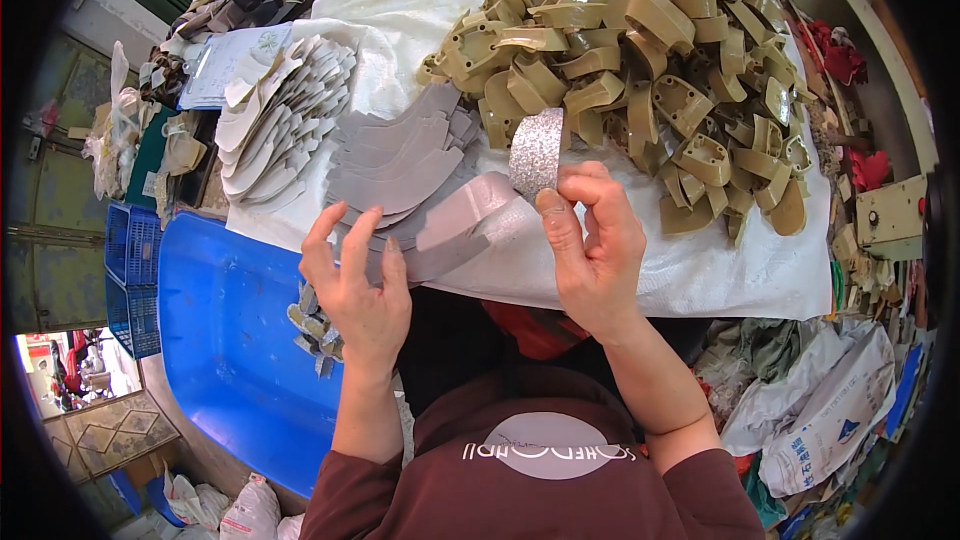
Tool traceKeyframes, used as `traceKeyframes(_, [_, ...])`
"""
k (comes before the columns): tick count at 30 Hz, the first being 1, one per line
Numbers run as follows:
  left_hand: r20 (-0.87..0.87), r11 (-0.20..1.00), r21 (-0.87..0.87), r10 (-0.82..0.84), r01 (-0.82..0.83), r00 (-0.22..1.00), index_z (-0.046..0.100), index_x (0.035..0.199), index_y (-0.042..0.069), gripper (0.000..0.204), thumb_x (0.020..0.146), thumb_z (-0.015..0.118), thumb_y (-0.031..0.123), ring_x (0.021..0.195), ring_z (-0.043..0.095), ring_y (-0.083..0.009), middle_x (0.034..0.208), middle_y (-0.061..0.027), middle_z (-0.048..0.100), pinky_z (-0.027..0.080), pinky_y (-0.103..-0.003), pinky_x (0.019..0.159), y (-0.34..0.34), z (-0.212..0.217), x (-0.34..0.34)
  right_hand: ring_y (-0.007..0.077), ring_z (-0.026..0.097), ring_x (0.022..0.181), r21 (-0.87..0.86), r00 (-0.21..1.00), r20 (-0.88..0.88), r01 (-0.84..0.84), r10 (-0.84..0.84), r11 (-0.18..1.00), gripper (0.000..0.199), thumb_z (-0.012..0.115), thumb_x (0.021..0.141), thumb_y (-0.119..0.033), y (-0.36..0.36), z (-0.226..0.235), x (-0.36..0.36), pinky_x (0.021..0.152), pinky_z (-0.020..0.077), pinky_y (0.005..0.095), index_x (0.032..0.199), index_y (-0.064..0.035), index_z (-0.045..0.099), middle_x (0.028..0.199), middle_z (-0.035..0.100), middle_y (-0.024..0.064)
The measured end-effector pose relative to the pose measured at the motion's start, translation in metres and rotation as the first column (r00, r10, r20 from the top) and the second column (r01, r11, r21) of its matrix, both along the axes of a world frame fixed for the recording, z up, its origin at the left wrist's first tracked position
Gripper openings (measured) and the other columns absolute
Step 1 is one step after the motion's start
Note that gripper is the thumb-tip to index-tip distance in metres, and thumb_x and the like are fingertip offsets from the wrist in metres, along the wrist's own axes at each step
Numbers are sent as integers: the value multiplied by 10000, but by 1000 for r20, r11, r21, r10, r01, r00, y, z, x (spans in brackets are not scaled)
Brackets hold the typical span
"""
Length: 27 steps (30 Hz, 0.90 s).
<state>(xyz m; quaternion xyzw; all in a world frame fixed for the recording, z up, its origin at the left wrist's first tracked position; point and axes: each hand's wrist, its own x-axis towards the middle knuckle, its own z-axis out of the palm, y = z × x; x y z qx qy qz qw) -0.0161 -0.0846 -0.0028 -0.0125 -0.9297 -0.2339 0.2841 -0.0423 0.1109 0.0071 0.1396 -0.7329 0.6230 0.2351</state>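
Note:
My right hand pinches a curved, silver-glitter piece between thumb and fingers, held up over the table. It looks like a wedge heel with a glitter covering, but its inner side is hidden. Fingers apart and holding nothing, my left hand hovers at the near edge of some fanned-out grey curved cut-outs. Beside its fingertips a shinier, pinkish-grey strip curves across the table edge. Just beyond my right hand rises a big heap of tan plastic wedge heels.
Paler grey cut-outs lie stacked at the left on the white sheet. Below them stands a blue tub with several glittery pieces inside. White sacks crowd the lower right. A wooden drawer-like frame borders the right.

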Motion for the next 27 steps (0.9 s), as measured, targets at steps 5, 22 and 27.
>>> traceKeyframes(5, [-123, 932, 177, -299, 317, 946, 626, 1114, 32, 456, 665, 709, 44, 1083, 520, -314, 1222, -179, 517, 403, -388, 900, 18, 8, 2, 290, 562, 754, 205, 992, -129, 15, 12, 979, 169, 626, 810, 39, -3, 2, 2, 667, 468, 341, 927, -8, 514, 866, 571, 134])
traceKeyframes(22, [163, 954, -90, -271, 288, 949, 576, 1166, 25, 523, 661, 511, -91, 1219, 450, -342, 1284, -190, 514, 289, -430, 1027, -13, 21, 2, 286, 533, 801, 487, 942, -314, 264, -116, 833, 272, 672, 700, -13, 59, 7, 24, 694, 405, 401, 927, -56, 527, 963, 567, 135])
traceKeyframes(27, [210, 566, 598, -794, 568, 570, 550, 1174, -27, 425, 764, 527, 85, 848, 582, -329, 1014, -185, 603, 469, -399, 793, 47, 22, 17, 267, 541, 889, 679, 931, -363, 232, 44, 697, 290, 670, 613, -107, 43, 9, 44, 734, 391, 431, 876, -77, 550, 996, 568, 100])
